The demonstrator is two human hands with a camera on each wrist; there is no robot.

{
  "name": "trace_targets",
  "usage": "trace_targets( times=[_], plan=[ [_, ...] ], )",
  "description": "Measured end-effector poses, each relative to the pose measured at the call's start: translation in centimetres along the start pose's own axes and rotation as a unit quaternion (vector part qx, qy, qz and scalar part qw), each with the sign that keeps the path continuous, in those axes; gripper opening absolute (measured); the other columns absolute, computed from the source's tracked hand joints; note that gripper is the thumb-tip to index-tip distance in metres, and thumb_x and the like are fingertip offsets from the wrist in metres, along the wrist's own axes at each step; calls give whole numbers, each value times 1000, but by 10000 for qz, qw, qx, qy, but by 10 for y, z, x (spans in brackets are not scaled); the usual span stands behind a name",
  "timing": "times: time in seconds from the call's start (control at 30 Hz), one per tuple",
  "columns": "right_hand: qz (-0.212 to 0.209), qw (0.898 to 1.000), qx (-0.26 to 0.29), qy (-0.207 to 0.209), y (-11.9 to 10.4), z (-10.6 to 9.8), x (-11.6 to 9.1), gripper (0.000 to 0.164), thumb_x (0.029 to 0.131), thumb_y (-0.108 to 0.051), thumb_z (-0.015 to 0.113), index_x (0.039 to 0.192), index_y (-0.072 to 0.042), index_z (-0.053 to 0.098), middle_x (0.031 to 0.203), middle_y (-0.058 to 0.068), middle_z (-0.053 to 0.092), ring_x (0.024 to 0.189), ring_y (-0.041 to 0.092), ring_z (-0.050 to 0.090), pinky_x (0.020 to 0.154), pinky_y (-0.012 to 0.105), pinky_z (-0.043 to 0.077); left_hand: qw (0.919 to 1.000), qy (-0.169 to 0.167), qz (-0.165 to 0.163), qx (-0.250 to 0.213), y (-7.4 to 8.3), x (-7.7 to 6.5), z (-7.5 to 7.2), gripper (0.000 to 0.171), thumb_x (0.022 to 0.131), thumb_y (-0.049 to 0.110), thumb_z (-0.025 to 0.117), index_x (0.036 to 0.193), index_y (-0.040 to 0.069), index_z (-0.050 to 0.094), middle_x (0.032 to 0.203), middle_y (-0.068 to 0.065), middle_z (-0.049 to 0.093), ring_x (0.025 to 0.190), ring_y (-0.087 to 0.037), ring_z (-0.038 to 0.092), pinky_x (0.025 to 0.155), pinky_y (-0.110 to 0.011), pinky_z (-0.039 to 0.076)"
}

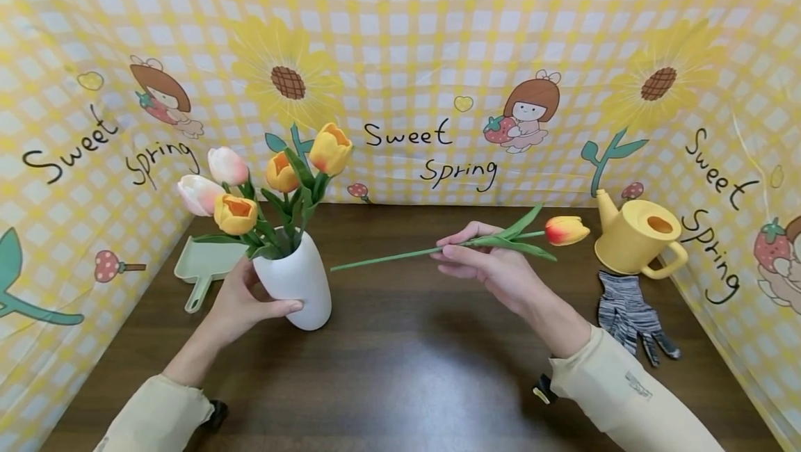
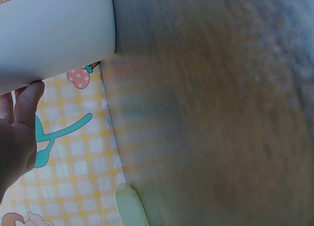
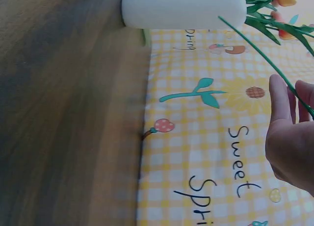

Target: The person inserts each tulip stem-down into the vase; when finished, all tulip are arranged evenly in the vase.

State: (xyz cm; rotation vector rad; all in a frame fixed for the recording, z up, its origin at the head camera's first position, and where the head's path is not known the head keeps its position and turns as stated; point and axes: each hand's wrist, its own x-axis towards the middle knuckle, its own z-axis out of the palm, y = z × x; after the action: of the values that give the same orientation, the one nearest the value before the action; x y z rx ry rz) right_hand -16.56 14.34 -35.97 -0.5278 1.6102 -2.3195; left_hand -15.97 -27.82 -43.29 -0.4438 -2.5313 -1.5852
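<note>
My left hand [image 1: 240, 306] grips the side of a white vase [image 1: 300, 285], its thumb across the front; the left wrist view shows the fingers on the vase wall [image 2: 59, 35]. Several artificial tulips stand in the vase: yellow ones [image 1: 332, 149] and pale pink ones [image 1: 228, 165]. To the right, my right hand [image 1: 491, 264] pinches the stem of a single red-and-yellow tulip [image 1: 566, 230] between thumb and fingers. The tulip lies nearly level in the air, bloom to the right, and the bare end of its green stem [image 3: 260, 54] points left at the vase.
A pale green dustpan [image 1: 203, 264] lies behind my left hand. On the right stand a yellow watering can [image 1: 635, 236] and, in front of it, a grey knit glove [image 1: 628, 313]. Yellow checked cloth [image 1: 400, 55] walls the dark wooden table [image 1: 388, 382] at the back and both sides.
</note>
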Motion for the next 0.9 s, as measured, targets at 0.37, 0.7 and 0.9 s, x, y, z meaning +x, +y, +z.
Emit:
trace_targets(
  times=[0.37,0.7,0.9],
  plan=[
    [-650,9978,-99,-27,-23,10,4,16,95,8,65,99,-5,73,107,16,73,100,33,73,90,54,55,9999,-86,-23,-85,0,2,3,88,73,5,92,145,18,45,129,-2,61,112,-15,61,86,-25,54],
    [-1021,9945,-142,-208,-33,41,21,16,91,10,68,98,-3,73,107,20,71,98,35,73,89,57,54,10000,-19,-67,-23,1,-1,0,92,70,4,93,146,20,43,129,-2,61,112,-14,61,88,-22,52],
    [-1069,9930,-434,-236,-34,54,28,12,90,8,72,98,0,70,108,25,70,97,37,72,87,55,56,9999,-38,-94,-54,0,-1,-1,93,71,4,93,147,21,42,129,-2,61,112,-14,61,88,-21,52]
  ],
)
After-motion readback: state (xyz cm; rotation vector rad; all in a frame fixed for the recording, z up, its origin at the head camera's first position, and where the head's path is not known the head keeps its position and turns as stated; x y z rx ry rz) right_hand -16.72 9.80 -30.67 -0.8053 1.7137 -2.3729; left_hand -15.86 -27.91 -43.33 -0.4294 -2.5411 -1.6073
